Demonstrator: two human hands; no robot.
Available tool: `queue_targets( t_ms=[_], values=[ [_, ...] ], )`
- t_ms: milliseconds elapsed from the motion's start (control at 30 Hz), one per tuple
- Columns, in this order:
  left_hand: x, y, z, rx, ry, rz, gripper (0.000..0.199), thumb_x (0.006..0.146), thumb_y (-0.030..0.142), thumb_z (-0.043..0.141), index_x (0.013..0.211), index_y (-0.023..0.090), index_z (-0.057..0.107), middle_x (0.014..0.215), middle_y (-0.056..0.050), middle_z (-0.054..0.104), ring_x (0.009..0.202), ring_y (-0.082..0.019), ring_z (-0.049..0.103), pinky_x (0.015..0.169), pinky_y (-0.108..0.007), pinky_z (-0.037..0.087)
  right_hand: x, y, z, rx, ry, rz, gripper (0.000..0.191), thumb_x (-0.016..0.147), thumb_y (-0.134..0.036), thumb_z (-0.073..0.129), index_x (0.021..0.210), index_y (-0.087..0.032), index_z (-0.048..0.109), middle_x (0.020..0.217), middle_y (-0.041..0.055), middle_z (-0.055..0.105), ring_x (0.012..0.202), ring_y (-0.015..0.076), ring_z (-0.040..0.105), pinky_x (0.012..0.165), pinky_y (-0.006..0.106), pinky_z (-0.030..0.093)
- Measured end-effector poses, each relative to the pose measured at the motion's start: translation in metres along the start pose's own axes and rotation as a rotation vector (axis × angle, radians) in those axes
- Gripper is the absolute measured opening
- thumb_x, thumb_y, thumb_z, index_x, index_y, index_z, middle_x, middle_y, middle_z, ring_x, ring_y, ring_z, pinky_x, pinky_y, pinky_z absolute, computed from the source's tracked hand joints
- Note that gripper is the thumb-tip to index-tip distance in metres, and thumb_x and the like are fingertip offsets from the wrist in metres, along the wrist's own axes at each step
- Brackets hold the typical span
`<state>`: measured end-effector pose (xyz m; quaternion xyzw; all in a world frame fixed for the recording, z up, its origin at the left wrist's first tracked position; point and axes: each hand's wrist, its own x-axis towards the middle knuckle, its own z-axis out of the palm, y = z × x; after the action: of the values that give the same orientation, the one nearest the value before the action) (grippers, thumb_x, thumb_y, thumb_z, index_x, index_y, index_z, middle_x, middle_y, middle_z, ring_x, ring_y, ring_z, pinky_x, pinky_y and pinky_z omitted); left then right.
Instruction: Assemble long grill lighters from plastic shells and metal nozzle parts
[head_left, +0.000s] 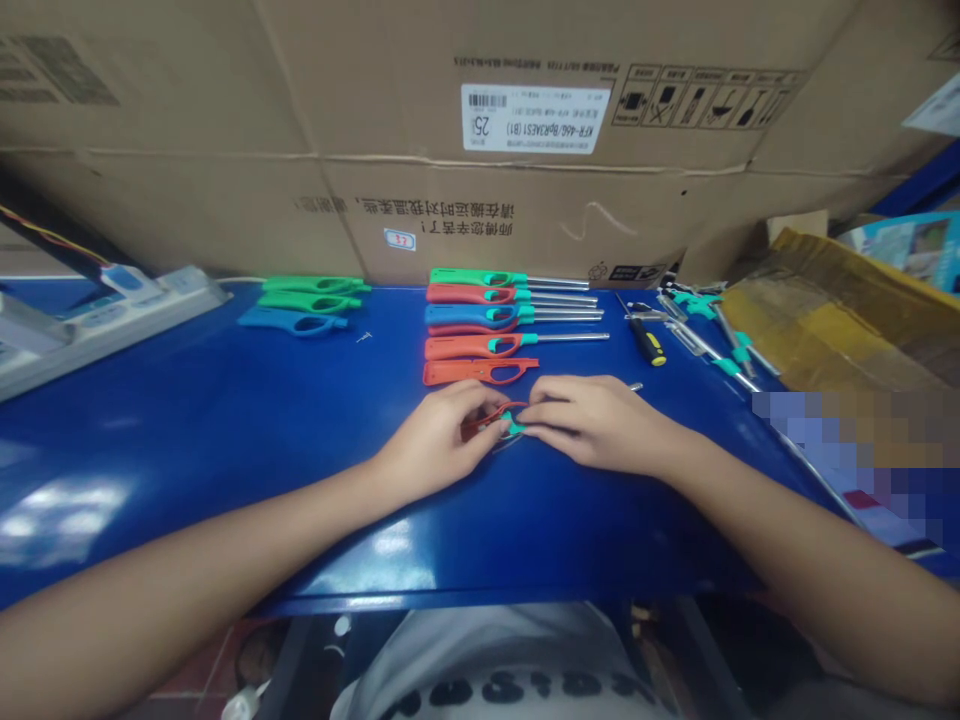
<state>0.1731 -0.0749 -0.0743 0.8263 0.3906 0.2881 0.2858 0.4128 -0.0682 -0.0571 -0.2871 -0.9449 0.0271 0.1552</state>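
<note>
Near the middle of the table, my left hand (450, 432) pinches the red casing (487, 418) of a long-nosed gas lighter. My right hand (604, 425) closes its fingers on the same lighter from the other side, by its teal trigger (513, 424). A metal tip (636, 387) pokes out behind the right hand. The fingers hide most of the lighter. Just beyond lies an orange-red casing piece (480, 372) with no metal tube. Behind it, several lighters in red, blue and green, such as an orange-red lighter (472, 346), lie in a row, tubes to the right.
Green and blue lighter casings (281, 320) lie at the back left, by a white power strip (112, 320). A black-and-yellow screwdriver (649, 342) and loose metal tubes with teal parts (726, 367) lie at right, beside a taped carton (847, 310). Cardboard (337, 120) walls the back.
</note>
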Motion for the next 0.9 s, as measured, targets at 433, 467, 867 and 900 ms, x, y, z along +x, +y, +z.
queue_targets(
  t_ms=[433, 467, 867, 900],
  values=[
    [-0.0004, -0.0024, -0.0037, 0.029, -0.011, 0.058, 0.02, 0.089, 0.022, 0.068, 0.107, 0.016, 0.07, 0.094, -0.004, 0.069, 0.081, -0.016, 0.063, 0.076, -0.029, 0.05, 0.0054, 0.0061, 0.0008, 0.192, -0.053, 0.059, 0.009, 0.097, -0.029, 0.062, 0.098, -0.021, 0.06, 0.099, 0.0034, 0.069, 0.092, 0.0183, 0.06, 0.082, 0.031, 0.037],
    [-0.0003, -0.0027, -0.0036, 0.036, -0.011, 0.059, 0.02, 0.089, 0.023, 0.068, 0.108, 0.016, 0.071, 0.094, -0.005, 0.07, 0.081, -0.016, 0.063, 0.076, -0.029, 0.05, 0.0052, 0.0059, 0.0012, 0.183, -0.047, 0.049, 0.009, 0.097, -0.029, 0.061, 0.098, -0.021, 0.06, 0.099, 0.0035, 0.069, 0.092, 0.0182, 0.06, 0.082, 0.031, 0.037],
    [0.0006, -0.0013, -0.0027, -0.013, 0.005, 0.044, 0.016, 0.086, 0.017, 0.068, 0.101, 0.016, 0.072, 0.091, -0.003, 0.07, 0.076, -0.014, 0.062, 0.071, -0.026, 0.049, 0.0069, 0.0021, 0.0023, 0.153, 0.004, 0.061, 0.013, 0.096, -0.032, 0.063, 0.093, -0.02, 0.062, 0.093, 0.0017, 0.069, 0.088, 0.0169, 0.058, 0.078, 0.03, 0.033],
    [0.0007, -0.0013, -0.0024, -0.014, 0.009, 0.04, 0.014, 0.087, 0.017, 0.068, 0.1, 0.016, 0.072, 0.089, -0.003, 0.069, 0.075, -0.014, 0.061, 0.069, -0.025, 0.048, 0.0075, 0.0013, 0.0039, 0.15, 0.014, 0.077, 0.014, 0.096, -0.033, 0.064, 0.091, -0.02, 0.062, 0.09, 0.0012, 0.068, 0.086, 0.0167, 0.058, 0.076, 0.03, 0.033]
  ],
)
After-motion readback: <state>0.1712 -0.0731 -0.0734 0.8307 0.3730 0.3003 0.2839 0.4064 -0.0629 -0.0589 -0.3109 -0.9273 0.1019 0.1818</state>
